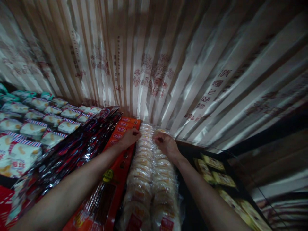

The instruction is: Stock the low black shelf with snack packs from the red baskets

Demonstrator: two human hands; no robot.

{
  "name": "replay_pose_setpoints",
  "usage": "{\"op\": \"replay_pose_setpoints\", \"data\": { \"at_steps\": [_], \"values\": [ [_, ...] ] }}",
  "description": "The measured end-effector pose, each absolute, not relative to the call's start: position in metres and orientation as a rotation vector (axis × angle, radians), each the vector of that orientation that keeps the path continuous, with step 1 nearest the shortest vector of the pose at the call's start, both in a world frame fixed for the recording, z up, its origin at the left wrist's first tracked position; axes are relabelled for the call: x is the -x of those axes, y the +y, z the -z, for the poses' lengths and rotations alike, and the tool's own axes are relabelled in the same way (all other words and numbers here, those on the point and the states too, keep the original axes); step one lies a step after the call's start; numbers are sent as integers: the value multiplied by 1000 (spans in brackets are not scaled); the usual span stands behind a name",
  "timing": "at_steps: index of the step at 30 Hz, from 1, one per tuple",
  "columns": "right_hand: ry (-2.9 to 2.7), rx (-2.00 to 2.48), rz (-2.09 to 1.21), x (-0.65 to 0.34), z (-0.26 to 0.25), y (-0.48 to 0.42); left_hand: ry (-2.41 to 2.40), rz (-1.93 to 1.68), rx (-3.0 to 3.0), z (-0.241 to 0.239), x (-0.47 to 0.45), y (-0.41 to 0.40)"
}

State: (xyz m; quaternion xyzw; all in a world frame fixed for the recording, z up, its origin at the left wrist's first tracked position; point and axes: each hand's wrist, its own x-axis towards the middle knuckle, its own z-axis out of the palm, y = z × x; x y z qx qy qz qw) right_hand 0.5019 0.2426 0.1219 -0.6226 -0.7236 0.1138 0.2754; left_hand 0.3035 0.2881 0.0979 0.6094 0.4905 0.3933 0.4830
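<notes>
Two rows of round, pale cakes in clear wrappers run away from me, a left row (141, 175) and a right row (165, 179). The cakes stand on edge, overlapping, with red labels on the nearest ones. At the far end of the left row, my left hand (130, 137) has its fingertips pinched together against the wrappers; what lies between them is too blurred to tell. My right hand (166, 145) is curled at the far end of the right row, its fingers closed on a wrapped cake (160, 131) that shows just behind them.
Left of the cakes lie orange-red packets (128, 123), then a heap of dark shiny packets (89, 149). White snack bags (33, 128) fill the far left. Small yellow packs (223, 179) sit on a black surface at right. A pleated, printed curtain (154, 57) hangs behind.
</notes>
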Motion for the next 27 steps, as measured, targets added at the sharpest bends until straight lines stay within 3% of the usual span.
{"op": "replay_pose_setpoints", "data": {
  "at_steps": [17, 27],
  "values": [
    [-1775, 1796, -208, -490, -121, 244, 1261, -1042, -1474, -86, -311, 293],
    [-2031, 1499, -248, -504, -120, 229, 1289, -1014, -1419, -91, -314, 290]
  ]
}}
